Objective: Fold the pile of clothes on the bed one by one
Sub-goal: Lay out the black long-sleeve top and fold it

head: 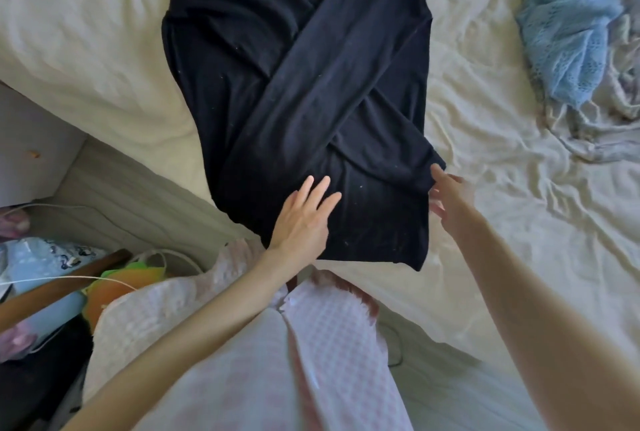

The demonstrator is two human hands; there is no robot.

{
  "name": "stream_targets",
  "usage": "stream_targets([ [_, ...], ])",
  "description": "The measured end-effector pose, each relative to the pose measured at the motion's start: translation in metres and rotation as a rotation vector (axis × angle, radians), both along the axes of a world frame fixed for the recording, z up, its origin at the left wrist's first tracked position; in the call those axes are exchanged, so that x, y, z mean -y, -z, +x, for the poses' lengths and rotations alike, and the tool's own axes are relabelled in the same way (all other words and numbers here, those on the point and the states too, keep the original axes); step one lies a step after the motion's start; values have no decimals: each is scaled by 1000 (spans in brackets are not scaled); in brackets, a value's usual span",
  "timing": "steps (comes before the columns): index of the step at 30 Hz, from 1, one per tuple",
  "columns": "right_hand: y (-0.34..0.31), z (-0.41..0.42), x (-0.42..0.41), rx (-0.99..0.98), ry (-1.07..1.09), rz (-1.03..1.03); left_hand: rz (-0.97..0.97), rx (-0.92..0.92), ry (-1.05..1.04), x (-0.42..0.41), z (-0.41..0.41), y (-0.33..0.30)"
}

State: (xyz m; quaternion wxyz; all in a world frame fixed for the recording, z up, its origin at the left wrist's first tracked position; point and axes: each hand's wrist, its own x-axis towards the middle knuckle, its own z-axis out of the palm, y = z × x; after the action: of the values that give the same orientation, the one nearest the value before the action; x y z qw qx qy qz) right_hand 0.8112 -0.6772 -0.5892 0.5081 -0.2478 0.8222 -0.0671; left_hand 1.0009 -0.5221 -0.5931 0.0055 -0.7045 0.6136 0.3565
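Centrally, the black garment (298, 84) lies flat on the bed (485, 119), hem at 6 o'clock; left hand (303, 219) presses it, fingers straight. Right hand (446, 198), blurred, touches its 4 o'clock edge, grip unclear; bare sheet spreads toward 3 o'clock, blue clothes (568, 25) at 2 o'clock.

Both your bare forearms reach forward from the lower edge of the view. Your left hand (304, 216) lies palm down with its fingers straight and slightly spread. Your right hand (446, 198) is stretched out further to the right, blurred, its fingers loosely extended.
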Motion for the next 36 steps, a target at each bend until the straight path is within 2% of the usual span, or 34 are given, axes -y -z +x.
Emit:
stream_targets([
  [3, 0, -5, 9, 82, 50, 15, 118, 46, 33, 4, -20, 5],
  [10, -13, -11, -8, 304, 63, -41, 119, -8, -157, 6, -31, 1],
  [13, -15, -13, -23, 243, -86, -71, 94, -25, -230, 4, -32, -1],
  [17, -11, -15, -37, 277, -171, -130, 70, -92, -356, 2, -34, -5],
  [22, -11, -25, -43, 327, -77, -93, -6, -120, -496, -8, -30, -8],
  [26, -4, -35, -44, 262, -80, -58, -79, -164, -758, -22, -15, -8],
  [30, 11, -50, -47, 34, -295, -108, -122, -76, -1107, -37, 29, 3],
  [33, 16, -56, -56, -39, -493, -149, 10, -123, -1357, -41, 70, 20],
  [36, 19, -58, -65, -26, -580, -114, 146, -215, -1324, -43, 96, 38],
])
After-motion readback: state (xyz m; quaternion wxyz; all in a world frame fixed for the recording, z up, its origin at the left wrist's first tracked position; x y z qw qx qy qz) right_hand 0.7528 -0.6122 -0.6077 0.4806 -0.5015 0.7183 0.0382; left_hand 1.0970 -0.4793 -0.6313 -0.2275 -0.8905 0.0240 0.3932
